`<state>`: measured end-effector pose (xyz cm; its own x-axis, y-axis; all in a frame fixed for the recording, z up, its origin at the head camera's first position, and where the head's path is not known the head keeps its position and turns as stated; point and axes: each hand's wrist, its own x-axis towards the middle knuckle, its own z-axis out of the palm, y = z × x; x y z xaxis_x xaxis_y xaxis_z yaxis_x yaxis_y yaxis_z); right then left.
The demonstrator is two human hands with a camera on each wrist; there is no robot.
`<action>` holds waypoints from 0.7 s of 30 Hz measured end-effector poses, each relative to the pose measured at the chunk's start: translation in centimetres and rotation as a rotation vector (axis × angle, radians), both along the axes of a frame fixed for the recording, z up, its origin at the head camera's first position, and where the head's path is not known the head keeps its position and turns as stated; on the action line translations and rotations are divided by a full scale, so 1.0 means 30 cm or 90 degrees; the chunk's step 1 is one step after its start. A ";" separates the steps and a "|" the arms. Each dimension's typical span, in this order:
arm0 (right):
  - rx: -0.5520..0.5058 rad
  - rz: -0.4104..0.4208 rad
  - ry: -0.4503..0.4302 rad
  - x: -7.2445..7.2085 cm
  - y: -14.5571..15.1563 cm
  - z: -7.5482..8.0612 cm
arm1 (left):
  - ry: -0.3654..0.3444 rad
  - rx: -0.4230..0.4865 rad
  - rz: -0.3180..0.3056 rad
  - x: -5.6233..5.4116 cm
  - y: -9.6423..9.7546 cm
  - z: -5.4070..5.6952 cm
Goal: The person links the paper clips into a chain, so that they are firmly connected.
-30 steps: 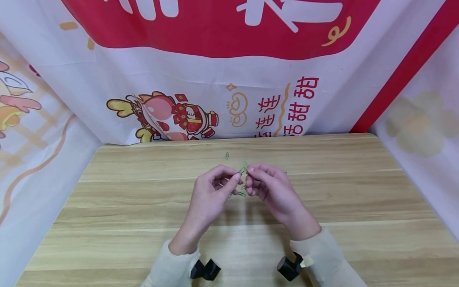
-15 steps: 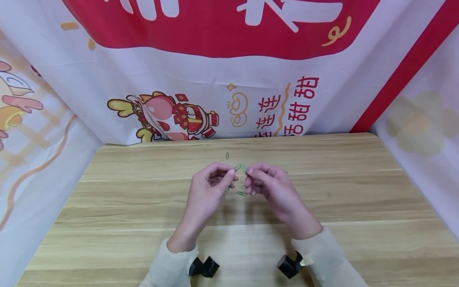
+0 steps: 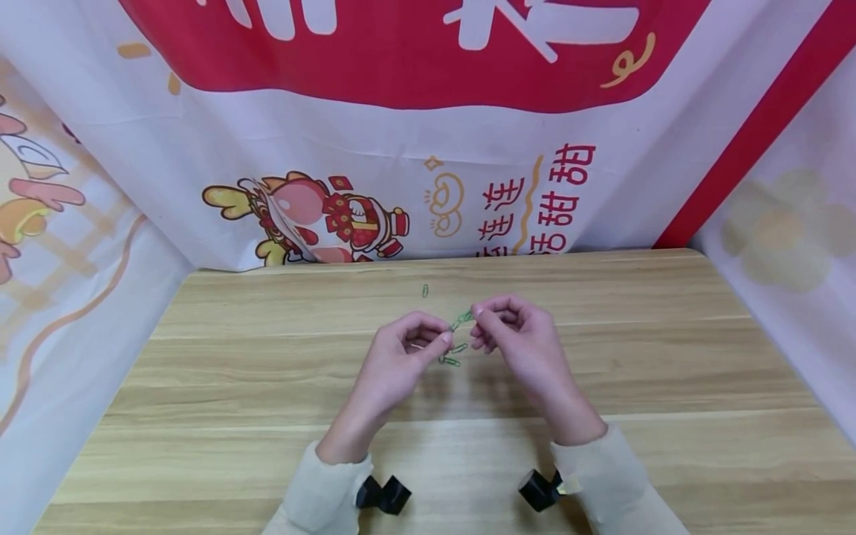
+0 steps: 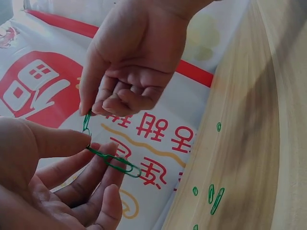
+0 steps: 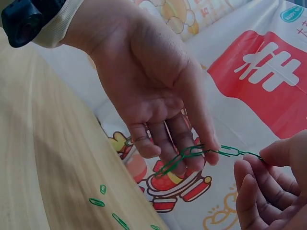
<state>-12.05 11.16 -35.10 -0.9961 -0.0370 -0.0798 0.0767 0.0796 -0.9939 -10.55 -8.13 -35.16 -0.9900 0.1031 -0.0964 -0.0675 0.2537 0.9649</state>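
Two narrow pinches on thin green wire

The left hand (image 3: pixel 401 355) is pinching a chain of green paper clips (image 3: pixel 462 320) between thumb and finger, with part of it trailing past the other fingers, while the right hand (image 3: pixel 526 339) is pinching its opposite end. The chain is bridging both hands above the bench (image 3: pixel 200 438), where loose clips (image 4: pixel 217 201) are lying. Such slim holds are probably inviting a slip, and an uneven pull could be springing a loop wide or unhooking a joint. The joints are looking too fine to tell whether each wire is sitting fully inside its neighbour; a half-hooked clip could be dropping out. The trailing part could also be snagging.
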 end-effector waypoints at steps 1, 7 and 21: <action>0.014 -0.003 0.009 0.003 0.001 0.003 | 0.001 -0.006 -0.009 -0.001 0.001 -0.004; 0.112 0.019 0.062 0.018 -0.003 0.004 | 0.001 -0.012 -0.042 -0.001 0.005 -0.018; 0.137 0.029 0.072 0.017 -0.022 -0.016 | 0.014 0.029 -0.010 -0.005 0.005 -0.024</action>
